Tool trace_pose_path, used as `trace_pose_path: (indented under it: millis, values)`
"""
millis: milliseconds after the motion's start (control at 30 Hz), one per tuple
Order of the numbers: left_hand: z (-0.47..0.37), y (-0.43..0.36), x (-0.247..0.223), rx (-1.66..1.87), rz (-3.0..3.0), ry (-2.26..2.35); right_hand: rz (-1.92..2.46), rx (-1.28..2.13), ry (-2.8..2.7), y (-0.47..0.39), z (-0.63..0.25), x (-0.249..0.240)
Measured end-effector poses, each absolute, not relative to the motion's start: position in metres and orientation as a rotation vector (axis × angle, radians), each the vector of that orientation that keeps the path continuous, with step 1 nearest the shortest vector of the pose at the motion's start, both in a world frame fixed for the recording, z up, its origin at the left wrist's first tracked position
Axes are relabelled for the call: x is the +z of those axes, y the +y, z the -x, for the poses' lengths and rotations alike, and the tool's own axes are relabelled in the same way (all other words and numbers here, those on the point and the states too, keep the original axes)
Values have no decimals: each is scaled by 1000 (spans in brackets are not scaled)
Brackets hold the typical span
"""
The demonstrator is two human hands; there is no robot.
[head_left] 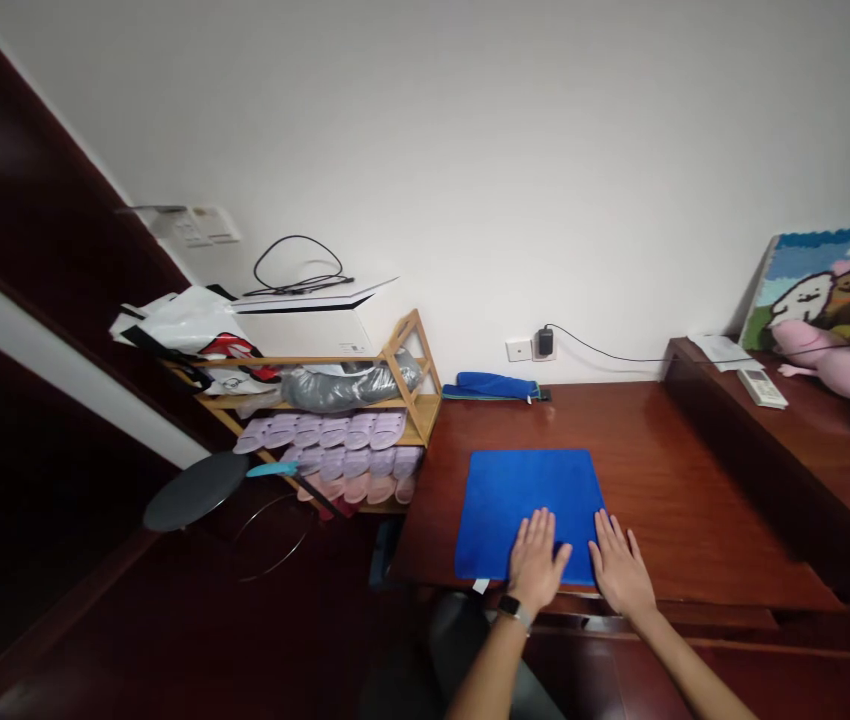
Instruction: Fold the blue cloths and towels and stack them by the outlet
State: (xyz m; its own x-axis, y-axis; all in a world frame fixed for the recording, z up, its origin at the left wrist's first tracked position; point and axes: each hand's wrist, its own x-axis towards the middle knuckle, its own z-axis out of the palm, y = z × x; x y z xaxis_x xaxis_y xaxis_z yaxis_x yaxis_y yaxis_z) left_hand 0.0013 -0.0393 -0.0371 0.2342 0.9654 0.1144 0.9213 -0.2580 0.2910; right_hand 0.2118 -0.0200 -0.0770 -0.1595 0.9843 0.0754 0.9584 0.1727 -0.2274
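- Head view, principal item: one blue cloth (526,500), laid flat and spread on the reddish-brown wooden table (695,490), at the near left part of its top, close to the front edge.
- Left hand (536,562): palm down on the near part of the cloth, fingers extended, grasping nothing; dark-faced watch (513,606) at the wrist.
- Right hand (621,574): released and flat, at the cloth's right edge near the front corner, fingertips pointing away from the person and slightly left.
- Handling, as judged: light, limp and soft, likely with a slight nap; not fragile, little prone to slip from the fingers, but apt to wrinkle or drift if pushed.
- Places to take hold: the corners or the free edges, pinched between thumb and fingers; the far corners lie uncovered.
- Orientation: roughly square, so no clear long axis; far and near edges run about parallel to the table's front, the sides running away from the person.
- Direction marker: small white tag (480,586) projecting from the near edge, towards the left corner.
- Adjacent stock: folded blue fabric (489,386) at the table's rear left, against the wall, lying lengthwise left to right; black plug adapter (545,341) in the socket above.
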Motion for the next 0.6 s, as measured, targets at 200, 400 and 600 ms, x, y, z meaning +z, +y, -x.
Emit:
trace_pose_path:
  millis: [200, 400, 600]
  values:
    - [138, -74, -43, 332, -2196, 2221, 1890, 210, -2212, -22, -212, -77]
    - [152, -80, -42, 441, -2181, 2208, 1922, 251, -2203, -18, -208, -68]
    - [164, -113, -48, 706, -2070, 2149, 1730, 205, -2162, -45, -223, -50]
